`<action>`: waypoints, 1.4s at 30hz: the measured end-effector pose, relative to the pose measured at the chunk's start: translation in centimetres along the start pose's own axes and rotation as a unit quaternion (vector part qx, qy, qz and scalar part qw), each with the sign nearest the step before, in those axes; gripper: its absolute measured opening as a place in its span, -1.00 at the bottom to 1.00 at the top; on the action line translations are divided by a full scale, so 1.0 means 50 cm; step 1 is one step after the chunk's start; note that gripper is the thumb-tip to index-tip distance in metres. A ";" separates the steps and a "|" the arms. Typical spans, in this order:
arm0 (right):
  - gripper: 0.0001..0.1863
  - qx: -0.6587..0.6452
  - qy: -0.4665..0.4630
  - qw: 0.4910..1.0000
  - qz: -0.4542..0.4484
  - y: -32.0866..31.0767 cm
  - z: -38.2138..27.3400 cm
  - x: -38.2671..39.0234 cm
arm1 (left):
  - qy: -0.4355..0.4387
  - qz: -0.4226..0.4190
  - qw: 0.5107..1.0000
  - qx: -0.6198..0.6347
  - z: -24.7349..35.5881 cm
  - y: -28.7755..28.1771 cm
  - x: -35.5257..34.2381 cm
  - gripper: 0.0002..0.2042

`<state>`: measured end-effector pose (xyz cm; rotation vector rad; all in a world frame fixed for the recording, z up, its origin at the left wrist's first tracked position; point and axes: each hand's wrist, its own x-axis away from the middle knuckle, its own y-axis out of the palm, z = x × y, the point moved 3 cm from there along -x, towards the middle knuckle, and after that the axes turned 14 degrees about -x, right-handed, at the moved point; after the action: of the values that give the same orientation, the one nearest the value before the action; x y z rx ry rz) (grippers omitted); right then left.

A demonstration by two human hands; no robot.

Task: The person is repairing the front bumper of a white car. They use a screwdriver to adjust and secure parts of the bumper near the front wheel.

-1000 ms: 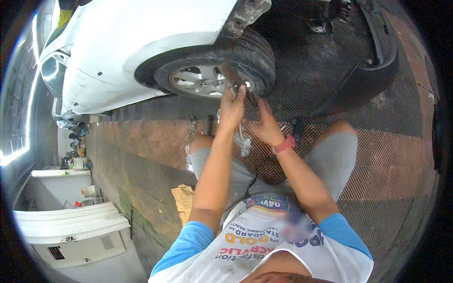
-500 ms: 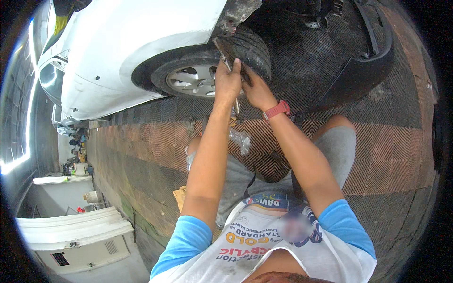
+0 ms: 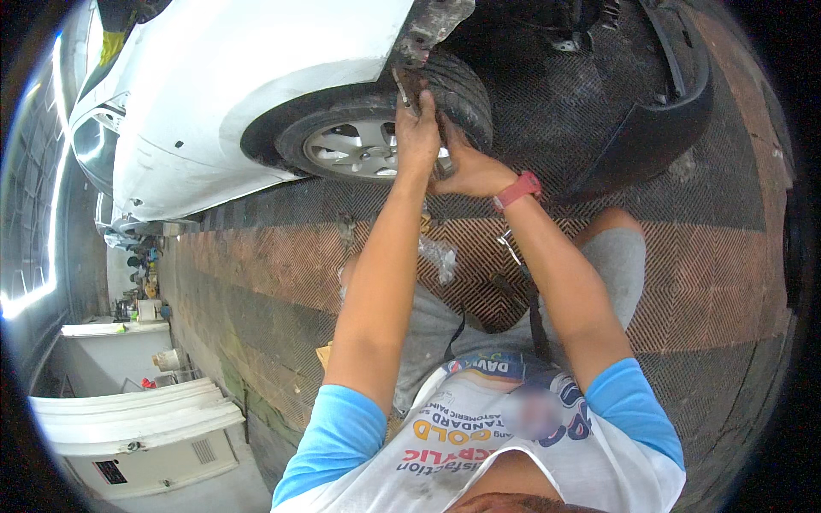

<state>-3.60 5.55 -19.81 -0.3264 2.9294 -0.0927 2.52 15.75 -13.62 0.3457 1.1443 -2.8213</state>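
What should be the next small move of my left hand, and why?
Probably steady the thin metal piece in your left hand: its far end appears close to the white fender, and this view cannot settle whether they touch.

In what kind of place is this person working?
Probably a car repair shop: a white car, an exposed metal part by its wheel, and what looks like a detached black bumper.

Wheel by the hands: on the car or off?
On, it appears: the wheel sits tucked under the white fender. Whether it's bolted, I cannot tell.
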 end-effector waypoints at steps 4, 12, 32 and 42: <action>0.17 0.072 0.040 0.996 0.038 0.037 0.023 -0.039 | 0.034 0.025 0.998 0.042 -0.030 0.015 -0.015 -0.51; -0.01 0.087 -0.022 0.991 0.100 0.067 0.020 -0.053 | 0.043 -0.007 0.997 0.071 0.023 -0.008 -0.001 -0.55; -0.04 0.090 0.000 0.988 0.126 0.049 -0.034 -0.038 | 0.055 -0.007 0.998 -0.009 0.003 -0.003 -0.020 -0.53; -0.20 0.054 -0.040 0.969 0.239 0.046 -0.002 -0.053 | -0.022 -0.012 0.984 0.175 0.035 -0.040 -0.027 -0.27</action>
<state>-1.54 8.37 -19.43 0.3849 2.8171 -0.1615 3.22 15.95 -10.76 0.2886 0.6430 -3.0296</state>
